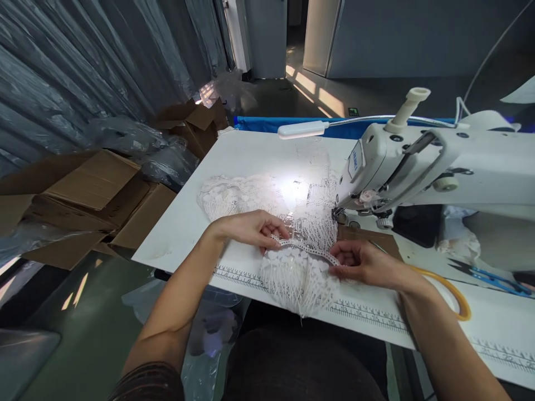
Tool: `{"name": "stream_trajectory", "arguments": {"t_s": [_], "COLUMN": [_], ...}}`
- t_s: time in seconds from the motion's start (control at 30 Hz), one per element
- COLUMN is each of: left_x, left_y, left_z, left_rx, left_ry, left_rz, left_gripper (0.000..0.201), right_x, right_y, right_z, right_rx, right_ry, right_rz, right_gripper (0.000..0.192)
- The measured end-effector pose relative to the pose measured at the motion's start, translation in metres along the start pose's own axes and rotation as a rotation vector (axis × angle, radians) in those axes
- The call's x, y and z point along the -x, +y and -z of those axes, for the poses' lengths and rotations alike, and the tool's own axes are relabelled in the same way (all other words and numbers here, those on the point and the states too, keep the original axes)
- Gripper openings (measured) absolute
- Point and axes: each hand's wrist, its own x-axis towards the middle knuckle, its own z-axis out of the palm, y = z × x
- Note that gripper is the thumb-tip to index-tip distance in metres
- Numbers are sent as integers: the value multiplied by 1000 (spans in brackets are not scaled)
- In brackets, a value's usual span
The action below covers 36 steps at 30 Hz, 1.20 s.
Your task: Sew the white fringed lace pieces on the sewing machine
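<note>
White lace trim (298, 278) with long fringe lies over the front edge of the table, its beaded upper band stretched between my two hands. My left hand (261, 229) pinches the band at its left end. At the right end, the fingers of my right hand (355, 260) close on the same band. More of the lace spreads over the tabletop behind, up to the needle area of a white sewing machine (418, 167). A bright glare from the lamp washes out part of the lace.
A small lamp (303, 130) on a bendy neck shines over the white table (175, 234). Blue-handled snips (497, 278) and a yellow ring (457, 292) lie at the right. A ruler strip (368, 316) runs along the front edge. Open cardboard boxes (92, 195) stand on the left.
</note>
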Motion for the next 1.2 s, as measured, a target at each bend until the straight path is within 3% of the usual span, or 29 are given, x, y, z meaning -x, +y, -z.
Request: {"name": "stream_trajectory", "arguments": {"t_s": [0.3,0.47,0.67,0.93,1.07,1.2], "left_x": [7,9,12,14,16,8], "left_y": [11,9,7,7,8,6], "left_z": [1,4,10,9,9,4], "left_rx": [-167,-195,-181,-233,-289,-310], "left_ry": [52,7,0,122,180,397], "left_rz": [5,-30,-15,-2,-53,-186], "left_gripper": [34,28,29,39,37,29], "right_x": [4,13,14,9,10,25], "right_y": [-7,-15,-17,-3,-9,-28], "right_z": [1,1,0,0,3,2], "right_rx": [77,194,201,68,28,2], "right_ry": [-63,-217,-238,-242,-267,-300], "right_rz": [-22,-43,-6,-50,-75,-42], "right_gripper": [36,29,23,36,42,42]}}
